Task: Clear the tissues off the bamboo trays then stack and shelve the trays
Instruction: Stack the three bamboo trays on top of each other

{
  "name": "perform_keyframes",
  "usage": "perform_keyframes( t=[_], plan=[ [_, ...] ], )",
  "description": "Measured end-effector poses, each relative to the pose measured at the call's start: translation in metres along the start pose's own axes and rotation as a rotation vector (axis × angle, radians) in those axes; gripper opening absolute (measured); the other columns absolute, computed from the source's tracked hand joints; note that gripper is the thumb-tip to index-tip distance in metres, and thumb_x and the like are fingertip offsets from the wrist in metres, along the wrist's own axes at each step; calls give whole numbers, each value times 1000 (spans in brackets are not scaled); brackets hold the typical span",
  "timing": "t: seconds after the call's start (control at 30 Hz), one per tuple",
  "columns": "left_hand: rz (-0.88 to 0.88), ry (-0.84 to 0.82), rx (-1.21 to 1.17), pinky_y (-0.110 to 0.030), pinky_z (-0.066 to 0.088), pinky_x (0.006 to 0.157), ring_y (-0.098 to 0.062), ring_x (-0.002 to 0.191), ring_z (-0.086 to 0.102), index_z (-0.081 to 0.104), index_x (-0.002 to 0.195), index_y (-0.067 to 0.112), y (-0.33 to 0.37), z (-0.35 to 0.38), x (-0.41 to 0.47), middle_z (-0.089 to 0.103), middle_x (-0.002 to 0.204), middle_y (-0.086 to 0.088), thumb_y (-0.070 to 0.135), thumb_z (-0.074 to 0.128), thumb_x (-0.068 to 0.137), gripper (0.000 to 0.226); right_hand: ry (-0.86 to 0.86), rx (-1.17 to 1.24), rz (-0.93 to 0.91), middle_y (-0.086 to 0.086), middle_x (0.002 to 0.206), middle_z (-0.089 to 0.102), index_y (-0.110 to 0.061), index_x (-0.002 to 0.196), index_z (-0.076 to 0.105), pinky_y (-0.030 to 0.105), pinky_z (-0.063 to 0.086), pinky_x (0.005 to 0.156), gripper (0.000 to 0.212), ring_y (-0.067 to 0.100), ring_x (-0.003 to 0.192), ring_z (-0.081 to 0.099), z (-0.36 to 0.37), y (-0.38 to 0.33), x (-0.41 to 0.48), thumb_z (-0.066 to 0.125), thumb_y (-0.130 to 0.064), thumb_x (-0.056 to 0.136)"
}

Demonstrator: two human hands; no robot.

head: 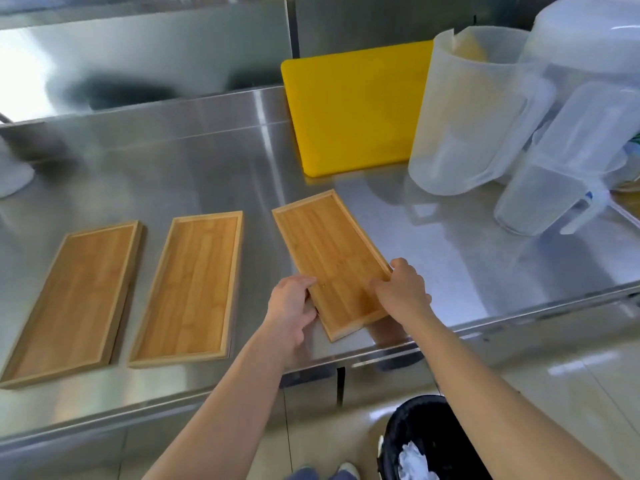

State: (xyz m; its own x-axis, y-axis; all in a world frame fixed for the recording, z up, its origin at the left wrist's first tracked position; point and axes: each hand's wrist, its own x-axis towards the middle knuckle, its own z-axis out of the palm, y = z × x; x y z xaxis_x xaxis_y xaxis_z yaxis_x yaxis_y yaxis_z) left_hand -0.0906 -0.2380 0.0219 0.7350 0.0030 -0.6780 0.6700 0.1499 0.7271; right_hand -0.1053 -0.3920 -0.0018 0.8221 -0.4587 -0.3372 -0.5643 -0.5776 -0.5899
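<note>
Three bamboo trays lie on the steel counter, all bare of tissues. The left tray [71, 299] and the middle tray [190, 289] rest flat side by side. The right tray [325, 244] is angled, its near end at the counter's front edge. My left hand [292, 306] grips its near left edge. My right hand [403, 287] grips its near right edge with fingers over the rim. White crumpled tissues [414, 462] lie in a black bin [429, 427] on the floor below.
A yellow cutting board [353, 109] leans at the back. Clear plastic pitchers [474, 116] [568, 161] crowd the right of the steel counter [207, 161]. A white object [12, 174] sits at the far left. A steel backsplash runs behind.
</note>
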Motion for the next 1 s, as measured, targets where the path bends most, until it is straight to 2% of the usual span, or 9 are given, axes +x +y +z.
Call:
perform_keyframes(
  t=[0.1,0.23,0.3,0.4,0.47,0.6,0.7,0.83,1.0],
  plan=[
    [23,73,82,-34,47,83,-8,84,55,54,116,10,-1,-1,2,61,113,-4,14,51,91,26,-39,142,40,4,108,49,-13,117,41,44,45,92,34,25,99,50,-2,2,1,51,-25,87],
    [56,106,157,-28,49,64,-13,81,60,57,93,10,-3,-1,-2,65,96,-6,14,49,93,9,-82,199,33,3,88,48,-9,104,46,31,42,68,22,16,73,47,-9,6,3,49,-24,90],
    [57,103,179,-29,49,61,-14,76,61,56,80,11,-4,-2,-5,65,85,-5,13,49,94,15,-114,242,34,6,88,52,-9,98,48,28,39,62,18,14,69,47,-11,7,3,48,-25,90],
    [8,71,217,-37,51,75,-21,84,59,52,96,10,-3,3,-7,62,91,-5,20,50,94,10,-128,194,-2,6,91,54,-10,97,49,28,40,65,17,16,76,50,-12,7,0,44,-26,94],
    [2,69,253,-40,45,81,-23,95,53,42,113,13,-4,6,-9,55,106,-6,25,51,93,26,-132,147,-58,4,91,54,-11,95,50,27,40,67,20,15,77,51,-11,7,-3,43,-29,95],
    [81,111,315,-41,42,87,-23,104,49,39,127,11,-8,7,-6,52,121,-7,28,46,95,37,-124,98,-160,0,82,52,-13,91,50,18,34,49,22,9,67,48,-17,7,-11,42,-33,95],
    [123,92,332,-39,43,83,-22,99,53,44,123,10,-6,5,-3,56,111,-5,27,43,97,31,-103,83,-187,1,77,51,-12,85,49,19,35,49,23,11,64,48,-27,7,-12,42,-32,95],
    [202,57,313,-34,42,73,-13,78,54,48,106,12,4,1,-8,57,88,1,23,42,98,15,-114,71,-204,0,71,48,-11,79,47,20,32,52,25,10,62,45,-34,-1,-15,41,-29,95],
    [285,65,307,-24,40,57,-8,69,52,53,89,17,17,-18,-10,56,79,6,23,44,97,13,-79,19,-282,-1,71,49,-10,80,48,19,34,53,28,9,62,46,-22,-14,-24,36,-30,97]
  ],
)
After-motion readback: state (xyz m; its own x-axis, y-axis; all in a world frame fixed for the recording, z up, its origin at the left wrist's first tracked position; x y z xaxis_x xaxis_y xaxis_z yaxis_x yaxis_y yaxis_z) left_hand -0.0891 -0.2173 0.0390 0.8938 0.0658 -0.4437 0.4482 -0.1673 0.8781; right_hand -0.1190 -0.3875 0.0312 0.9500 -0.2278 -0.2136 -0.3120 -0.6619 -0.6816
